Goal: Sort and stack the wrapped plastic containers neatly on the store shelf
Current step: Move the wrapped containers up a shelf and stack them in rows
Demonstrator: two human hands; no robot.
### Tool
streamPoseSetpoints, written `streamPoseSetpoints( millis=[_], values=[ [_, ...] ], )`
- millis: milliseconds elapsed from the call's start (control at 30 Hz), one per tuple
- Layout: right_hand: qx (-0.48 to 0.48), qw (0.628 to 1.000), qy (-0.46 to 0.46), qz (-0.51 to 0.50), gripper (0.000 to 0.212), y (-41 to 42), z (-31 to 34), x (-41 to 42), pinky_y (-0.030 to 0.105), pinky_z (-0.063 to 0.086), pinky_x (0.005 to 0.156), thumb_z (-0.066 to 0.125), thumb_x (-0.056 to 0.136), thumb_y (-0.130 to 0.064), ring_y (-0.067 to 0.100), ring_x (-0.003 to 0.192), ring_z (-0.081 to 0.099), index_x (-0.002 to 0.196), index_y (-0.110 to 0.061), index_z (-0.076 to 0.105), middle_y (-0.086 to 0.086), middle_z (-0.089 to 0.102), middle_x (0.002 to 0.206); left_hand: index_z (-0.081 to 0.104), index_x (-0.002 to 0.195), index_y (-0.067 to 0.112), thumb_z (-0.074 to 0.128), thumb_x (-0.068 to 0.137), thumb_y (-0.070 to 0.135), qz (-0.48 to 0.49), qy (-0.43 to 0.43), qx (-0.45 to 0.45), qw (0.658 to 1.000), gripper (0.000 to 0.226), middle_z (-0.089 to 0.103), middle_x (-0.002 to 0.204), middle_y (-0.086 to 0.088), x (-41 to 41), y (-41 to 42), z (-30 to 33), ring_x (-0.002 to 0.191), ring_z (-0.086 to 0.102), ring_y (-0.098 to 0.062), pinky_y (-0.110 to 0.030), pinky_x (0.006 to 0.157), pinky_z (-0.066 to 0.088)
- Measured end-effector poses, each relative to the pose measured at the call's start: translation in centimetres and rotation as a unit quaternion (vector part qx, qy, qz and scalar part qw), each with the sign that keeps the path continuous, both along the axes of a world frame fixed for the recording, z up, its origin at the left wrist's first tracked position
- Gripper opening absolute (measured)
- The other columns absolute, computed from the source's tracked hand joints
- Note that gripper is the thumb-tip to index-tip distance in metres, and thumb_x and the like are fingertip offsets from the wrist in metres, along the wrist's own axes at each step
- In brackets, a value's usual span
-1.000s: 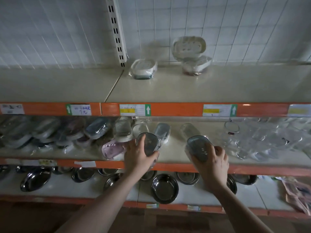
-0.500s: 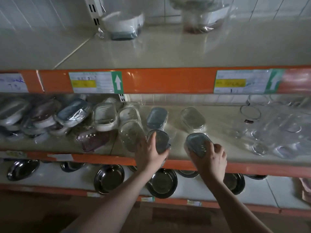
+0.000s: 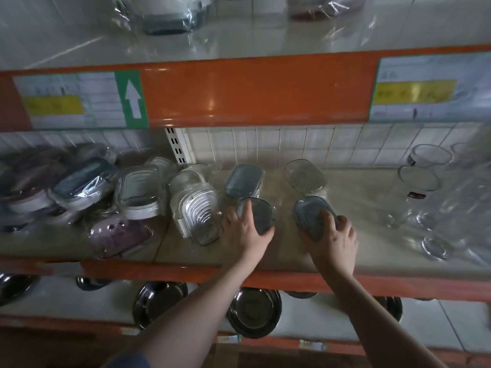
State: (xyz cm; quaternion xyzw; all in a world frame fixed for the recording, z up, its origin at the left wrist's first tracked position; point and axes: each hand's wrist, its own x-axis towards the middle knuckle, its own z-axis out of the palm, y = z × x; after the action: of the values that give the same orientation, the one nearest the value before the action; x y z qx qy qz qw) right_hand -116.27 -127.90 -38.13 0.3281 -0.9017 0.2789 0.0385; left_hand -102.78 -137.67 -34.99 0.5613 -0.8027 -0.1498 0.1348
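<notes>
A: Wrapped containers, middle shelf. Far left of the grips: loose heap of wrapped boxes, tilted on each other, unsorted. Pink one lies in front of it, near the shelf edge.

B: And just left of the left hand?

A: Clear ribbed container, tipped on its side, almost touching the hand. Looks knocked out of line, not placed.

B: Left hand?

A: Left hand grasps a grey-lidded container, thumb on one side, fingers wrapped round the near end. Container is tilted up, lid facing out. Can't tell if it's resting on the shelf or lifted.

B: Right?

A: Right hand clasps a matching grey-lidded one from the near end, fingers curled over the top. Same tilt.

B: Why both at once?

A: My guess: like with like. Behind the left grip sits another grey-lidded box; behind the right, a clear one. Probably forming rows front to back.

B: Right of the grips?

A: Glassware, well apart. Wrap is slick, so a slip is possible.
</notes>
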Motion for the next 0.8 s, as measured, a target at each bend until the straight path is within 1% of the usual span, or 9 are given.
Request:
streamPoseSetpoints(
  millis=[67,133,200,233,367,467,567,700,800],
  values=[
    [0.04,0.999,-0.006,0.004,0.072,0.1,0.5,0.0,0.048,0.033,0.095,0.07,0.071,-0.055,0.041,0.114,0.042,0.129,-0.019,0.05,0.019,0.046,0.126,0.019,0.149,0.031,0.053,0.078,0.07,-0.004,0.0,0.011,1.0,0.088,0.023,0.151,-0.011,0.1,0.1,0.2,0.135,0.029,-0.031,-0.04,0.107,0.03],
    [0.046,0.999,-0.001,0.005,0.074,0.6,1.1,0.3,0.049,0.028,0.1,0.066,0.073,-0.059,0.04,0.123,0.037,0.132,-0.019,0.048,0.022,0.044,0.132,0.021,0.149,0.029,0.051,0.078,0.072,-0.008,-0.011,0.017,1.0,0.088,0.021,0.153,-0.011,0.4,0.5,0.7,0.137,0.027,-0.031,-0.041,0.11,0.026],
    [0.028,1.0,-0.006,0.008,0.07,1.4,2.1,0.7,0.049,0.026,0.104,0.063,0.078,-0.056,0.041,0.126,0.035,0.133,-0.016,0.047,0.026,0.042,0.135,0.025,0.148,0.027,0.048,0.08,0.072,-0.01,-0.023,0.013,1.0,0.084,0.021,0.154,-0.01,0.9,0.9,1.6,0.138,0.027,-0.03,-0.041,0.111,0.025],
    [0.025,0.999,-0.016,0.014,0.067,1.9,2.8,1.0,0.048,0.026,0.104,0.061,0.081,-0.053,0.041,0.127,0.034,0.134,-0.016,0.046,0.026,0.041,0.136,0.027,0.147,0.026,0.047,0.081,0.071,-0.012,-0.024,0.008,1.0,0.082,0.023,0.154,-0.009,1.2,1.3,2.2,0.137,0.028,-0.029,-0.04,0.109,0.028],
    [0.032,0.998,-0.05,0.035,0.057,4.3,5.6,2.5,0.044,0.029,0.102,0.055,0.089,-0.041,0.036,0.124,0.038,0.138,-0.016,0.04,0.02,0.041,0.135,0.034,0.143,0.023,0.049,0.083,0.064,-0.031,-0.01,-0.022,0.999,0.074,0.039,0.142,-0.006,3.2,3.1,4.9,0.128,0.039,-0.026,-0.037,0.099,0.04],
    [0.022,0.997,-0.055,0.045,0.056,5.9,7.8,4.0,0.044,0.033,0.098,0.056,0.088,-0.038,0.035,0.118,0.044,0.136,-0.015,0.041,0.017,0.046,0.128,0.039,0.139,0.021,0.051,0.086,0.058,-0.049,0.001,-0.046,0.998,0.066,0.047,0.135,-0.003,5.2,4.9,7.3,0.121,0.044,-0.023,-0.033,0.094,0.041],
    [0.041,0.996,-0.051,0.053,0.056,7.5,10.1,5.6,0.043,0.034,0.098,0.056,0.088,-0.038,0.034,0.118,0.044,0.137,-0.015,0.041,0.015,0.047,0.128,0.043,0.135,0.02,0.052,0.087,0.055,-0.059,0.001,-0.069,0.996,0.06,0.05,0.13,-0.001,7.4,6.3,9.6,0.118,0.045,-0.02,-0.03,0.09,0.042],
    [0.041,0.996,-0.047,0.064,0.054,10.0,13.3,8.2,0.041,0.037,0.096,0.057,0.089,-0.037,0.033,0.117,0.046,0.136,-0.015,0.043,0.015,0.048,0.128,0.049,0.131,0.018,0.055,0.086,0.054,-0.062,-0.001,-0.087,0.994,0.058,0.054,0.125,-0.002,10.7,8.2,12.0,0.115,0.048,-0.022,-0.03,0.087,0.043],
    [0.032,0.996,-0.046,0.07,0.051,11.9,15.6,10.4,0.039,0.04,0.093,0.057,0.089,-0.035,0.031,0.113,0.049,0.135,-0.016,0.044,0.013,0.052,0.125,0.059,0.121,0.015,0.065,0.082,0.047,-0.07,0.024,-0.102,0.992,0.052,0.063,0.112,-0.005,13.4,9.6,13.5,0.104,0.056,-0.026,-0.034,0.08,0.047]
  ],
)
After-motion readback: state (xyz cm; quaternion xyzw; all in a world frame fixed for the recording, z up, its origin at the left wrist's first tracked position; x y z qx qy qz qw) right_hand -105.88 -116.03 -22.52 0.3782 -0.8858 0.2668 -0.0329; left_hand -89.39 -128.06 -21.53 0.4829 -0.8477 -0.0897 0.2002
